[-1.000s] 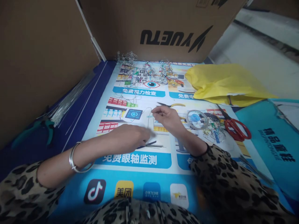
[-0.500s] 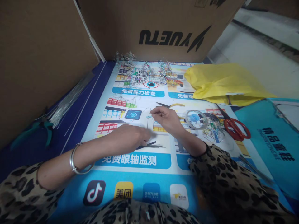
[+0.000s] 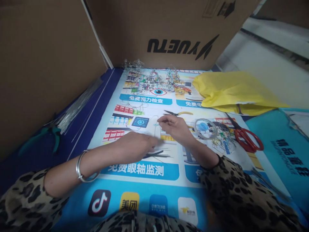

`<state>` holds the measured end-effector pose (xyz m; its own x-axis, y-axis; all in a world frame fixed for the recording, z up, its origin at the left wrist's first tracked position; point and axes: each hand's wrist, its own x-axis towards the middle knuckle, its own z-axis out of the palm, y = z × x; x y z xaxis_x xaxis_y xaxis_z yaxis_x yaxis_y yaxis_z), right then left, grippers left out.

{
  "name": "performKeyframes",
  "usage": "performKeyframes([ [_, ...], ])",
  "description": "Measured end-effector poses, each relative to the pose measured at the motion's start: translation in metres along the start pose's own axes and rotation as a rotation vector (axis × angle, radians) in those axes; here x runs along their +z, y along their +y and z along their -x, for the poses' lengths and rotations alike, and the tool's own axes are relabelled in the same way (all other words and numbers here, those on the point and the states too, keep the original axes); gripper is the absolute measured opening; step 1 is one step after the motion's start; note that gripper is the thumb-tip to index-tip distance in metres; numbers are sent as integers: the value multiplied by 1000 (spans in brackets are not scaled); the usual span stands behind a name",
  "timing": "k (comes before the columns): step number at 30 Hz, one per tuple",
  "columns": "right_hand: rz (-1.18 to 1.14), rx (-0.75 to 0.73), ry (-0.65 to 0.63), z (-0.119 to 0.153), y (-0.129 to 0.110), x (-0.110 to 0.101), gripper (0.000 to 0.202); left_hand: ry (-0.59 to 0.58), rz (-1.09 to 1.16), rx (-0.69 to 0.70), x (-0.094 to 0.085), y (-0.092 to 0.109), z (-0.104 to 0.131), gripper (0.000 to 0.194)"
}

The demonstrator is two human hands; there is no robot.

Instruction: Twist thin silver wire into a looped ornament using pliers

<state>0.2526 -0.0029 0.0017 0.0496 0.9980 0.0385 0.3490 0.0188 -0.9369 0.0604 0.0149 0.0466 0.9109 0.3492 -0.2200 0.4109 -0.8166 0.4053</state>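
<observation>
Hands over poster (image 3: 145,169) | right hand (image 3: 177,127) pinching bent wire (image 3: 156,129) | left hand (image 3: 135,148) closed on wire's lower end beside dark tool (image 3: 156,155)

Makeshift craft workspace: cardboard boxes (image 3: 173,29), scissors (image 3: 246,138), wire bundles (image 3: 77,104).

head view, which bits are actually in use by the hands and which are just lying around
In use:
- thin wire loop, pinched by the right hand
- left hand, fingers at the loop's lower end
- dark tool lying by the left hand

Lying about:
- red scissors
- yellow bag
- tape roll
- yellow-handled pliers
- green pliers
- wire bundle
</observation>
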Motion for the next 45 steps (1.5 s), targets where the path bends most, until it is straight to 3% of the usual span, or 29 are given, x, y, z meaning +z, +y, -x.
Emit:
performKeyframes([
  [2, 41, -28, -111, 3, -10, -5, 16, 16, -26, -16, -1, -2, 1, 19],
  [6, 264, -118, -549, 9, -29, -17, 16, 28, -98, -34, -3, -4, 2, 21],
  [10, 393, -177, -770, 14, -38, -22, 17, 18, -153, -13, -5, -2, 3, 16],
  [17, 716, -119, -709, 17, -40, -11, 6, 14, -132, 26, -7, 0, 4, 12],
  [33, 792, -197, -853, 22, -42, -11, 9, -45, -62, 81, -4, 2, 5, 13],
  [37, 757, -207, -898, 20, -45, -16, 9, 18, -62, 85, -7, 2, 5, 13],
  [45, 815, -231, -702, 15, -44, -26, 8, 119, -166, 10, -5, 1, 5, 15],
])
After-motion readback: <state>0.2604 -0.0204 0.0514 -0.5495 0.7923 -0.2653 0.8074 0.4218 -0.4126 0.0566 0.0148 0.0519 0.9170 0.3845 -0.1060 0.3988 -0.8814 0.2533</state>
